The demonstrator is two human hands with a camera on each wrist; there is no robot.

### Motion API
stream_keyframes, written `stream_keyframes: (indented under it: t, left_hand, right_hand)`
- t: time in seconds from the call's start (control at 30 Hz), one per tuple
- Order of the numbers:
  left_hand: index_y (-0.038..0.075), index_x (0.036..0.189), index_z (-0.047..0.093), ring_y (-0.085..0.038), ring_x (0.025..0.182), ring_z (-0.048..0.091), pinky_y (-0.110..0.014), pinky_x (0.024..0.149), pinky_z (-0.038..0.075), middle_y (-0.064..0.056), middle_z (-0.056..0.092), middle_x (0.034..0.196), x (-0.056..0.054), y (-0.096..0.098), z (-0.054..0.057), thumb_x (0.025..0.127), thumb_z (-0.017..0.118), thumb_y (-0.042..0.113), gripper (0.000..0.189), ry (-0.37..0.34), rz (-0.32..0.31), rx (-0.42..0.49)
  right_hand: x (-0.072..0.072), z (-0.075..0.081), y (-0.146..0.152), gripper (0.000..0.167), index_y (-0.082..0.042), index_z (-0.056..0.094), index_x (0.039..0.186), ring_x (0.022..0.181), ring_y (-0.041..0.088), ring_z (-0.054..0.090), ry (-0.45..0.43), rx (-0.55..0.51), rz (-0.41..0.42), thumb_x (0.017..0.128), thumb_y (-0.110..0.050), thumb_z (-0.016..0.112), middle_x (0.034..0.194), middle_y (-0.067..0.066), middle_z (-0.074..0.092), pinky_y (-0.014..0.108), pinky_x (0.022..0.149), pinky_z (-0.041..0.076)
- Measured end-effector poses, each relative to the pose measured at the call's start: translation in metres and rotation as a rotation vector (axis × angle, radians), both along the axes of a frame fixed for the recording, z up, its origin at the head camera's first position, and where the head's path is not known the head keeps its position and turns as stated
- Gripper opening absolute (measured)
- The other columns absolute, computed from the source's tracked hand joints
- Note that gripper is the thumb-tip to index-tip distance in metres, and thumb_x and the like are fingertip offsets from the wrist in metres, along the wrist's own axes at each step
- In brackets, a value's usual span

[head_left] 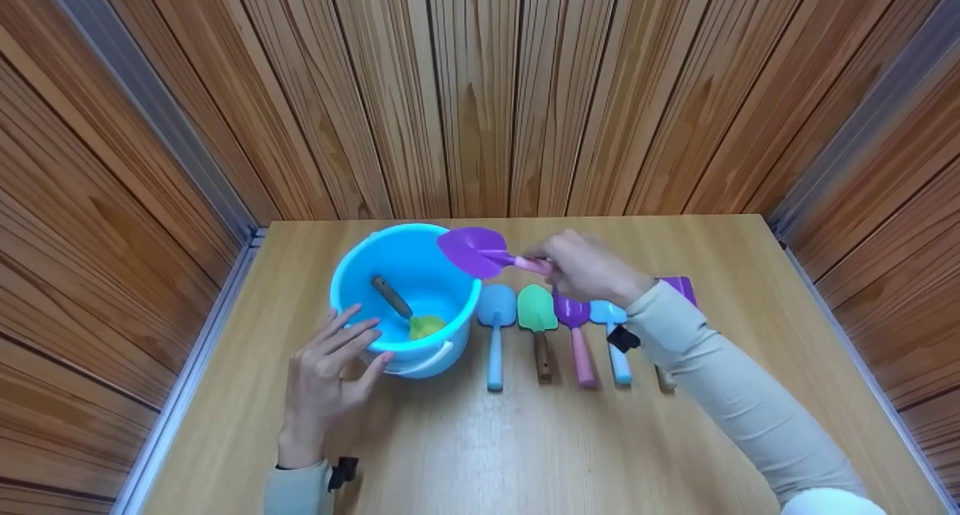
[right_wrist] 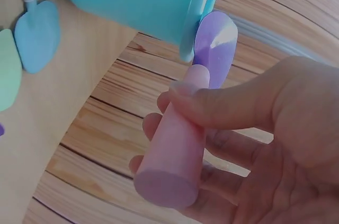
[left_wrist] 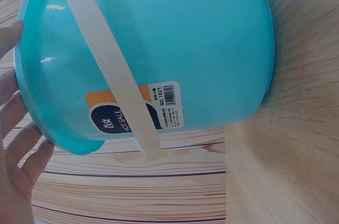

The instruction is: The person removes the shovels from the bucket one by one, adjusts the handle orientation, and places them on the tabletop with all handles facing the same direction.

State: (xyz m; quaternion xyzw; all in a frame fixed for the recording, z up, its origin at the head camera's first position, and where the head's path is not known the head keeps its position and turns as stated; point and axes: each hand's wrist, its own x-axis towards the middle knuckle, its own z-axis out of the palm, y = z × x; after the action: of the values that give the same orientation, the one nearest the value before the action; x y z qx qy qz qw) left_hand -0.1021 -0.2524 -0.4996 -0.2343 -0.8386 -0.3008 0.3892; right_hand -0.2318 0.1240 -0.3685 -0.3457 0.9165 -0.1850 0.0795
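In the head view my right hand (head_left: 585,269) grips the pink handle of a purple toy shovel (head_left: 474,252). Its pointed blade hangs over the right rim of a blue bucket (head_left: 405,233). The right wrist view shows thumb and fingers around the handle of this shovel (right_wrist: 216,44). My left hand (head_left: 326,376) rests on the bucket's near left rim, fingers extended; its fingertips touch that rim in the left wrist view. Inside the bucket lies a small shovel (head_left: 427,326) with a yellow-green blade and a brown handle.
Right of the bucket lies a row of toy shovels: a blue one (head_left: 496,308), a green one (head_left: 537,308), a purple one with a pink handle (head_left: 582,353) and a light blue tool (head_left: 619,361). My right forearm partly covers another purple tool (head_left: 681,286). Wooden panels (head_left: 480,109) enclose the table.
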Motion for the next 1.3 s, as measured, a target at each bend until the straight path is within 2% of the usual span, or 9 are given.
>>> stream_keyframes:
  t: [0.1, 0.23, 0.33, 0.53, 0.83, 0.97, 1.1, 1.3]
  left_hand:
    - [0.015, 0.121, 0.083, -0.029, 0.130, 0.070, -0.048, 0.118, 0.046, 0.002, 0.080, 0.125, 0.001, -0.001, 0.001, 0.076, 0.096, 0.020, 0.047, -0.002, -0.003, 0.009]
    - [0.015, 0.122, 0.083, -0.028, 0.131, 0.070, -0.047, 0.119, 0.045, 0.002, 0.080, 0.125, 0.001, -0.001, 0.001, 0.076, 0.096, 0.019, 0.047, -0.005, -0.005, 0.012]
    - [0.015, 0.122, 0.083, -0.027, 0.132, 0.069, -0.047, 0.120, 0.045, 0.002, 0.080, 0.126, 0.001, 0.000, 0.001, 0.077, 0.096, 0.020, 0.047, -0.009, -0.004, 0.006]
    - [0.015, 0.120, 0.083, -0.029, 0.131, 0.070, -0.047, 0.120, 0.045, 0.001, 0.080, 0.124, 0.001, 0.001, -0.001, 0.078, 0.095, 0.021, 0.045, 0.006, 0.000, -0.005]
    - [0.013, 0.120, 0.083, -0.032, 0.129, 0.071, -0.048, 0.120, 0.045, 0.000, 0.080, 0.124, -0.001, -0.001, 0.000, 0.078, 0.095, 0.020, 0.044, 0.018, -0.014, 0.001]
    - [0.013, 0.120, 0.083, -0.032, 0.128, 0.071, -0.051, 0.118, 0.046, 0.000, 0.080, 0.124, 0.000, -0.001, 0.000, 0.077, 0.095, 0.019, 0.046, 0.019, -0.009, 0.008]
    - [0.014, 0.121, 0.083, -0.033, 0.128, 0.071, -0.051, 0.118, 0.047, 0.000, 0.080, 0.124, 0.000, -0.001, 0.000, 0.077, 0.095, 0.020, 0.046, 0.017, -0.008, 0.006]
    - [0.014, 0.122, 0.082, -0.032, 0.129, 0.070, -0.047, 0.119, 0.046, 0.001, 0.080, 0.125, -0.001, 0.001, 0.001, 0.078, 0.095, 0.021, 0.047, 0.014, -0.009, -0.001]
  right_hand:
    - [-0.001, -0.003, 0.013, 0.046, -0.005, 0.072, 0.137, 0.082, 0.021, 0.069, -0.061, -0.031, -0.011, 0.093, 0.009, 0.068, 0.123, 0.017, 0.077, 0.028, 0.065, 0.057]
    - [-0.005, -0.008, 0.030, 0.048, -0.005, 0.070, 0.140, 0.090, 0.024, 0.070, -0.123, -0.064, -0.045, 0.094, 0.010, 0.069, 0.129, 0.017, 0.075, 0.031, 0.070, 0.060]
    - [-0.007, -0.013, 0.043, 0.046, -0.005, 0.070, 0.140, 0.094, 0.026, 0.071, -0.151, -0.085, -0.075, 0.096, 0.007, 0.070, 0.127, 0.017, 0.075, 0.035, 0.078, 0.063]
    - [-0.005, -0.028, 0.070, 0.045, -0.008, 0.069, 0.142, 0.093, 0.024, 0.070, -0.233, -0.127, -0.144, 0.098, 0.002, 0.072, 0.123, 0.014, 0.075, 0.035, 0.078, 0.063]
    - [0.001, -0.051, 0.116, 0.046, -0.007, 0.066, 0.145, 0.097, 0.027, 0.068, -0.278, -0.163, -0.265, 0.099, -0.002, 0.071, 0.131, 0.016, 0.071, 0.036, 0.081, 0.062]
    - [0.003, -0.057, 0.134, 0.047, -0.006, 0.063, 0.147, 0.099, 0.029, 0.066, -0.310, -0.184, -0.326, 0.101, -0.005, 0.070, 0.133, 0.019, 0.069, 0.033, 0.075, 0.061]
    - [0.007, -0.064, 0.150, 0.049, -0.003, 0.059, 0.149, 0.094, 0.029, 0.066, -0.345, -0.221, -0.378, 0.102, -0.008, 0.070, 0.130, 0.023, 0.068, 0.034, 0.067, 0.063]
    - [0.015, -0.076, 0.177, 0.056, 0.001, 0.054, 0.153, 0.097, 0.031, 0.068, -0.334, -0.255, -0.437, 0.100, -0.005, 0.071, 0.131, 0.027, 0.066, 0.037, 0.067, 0.067]
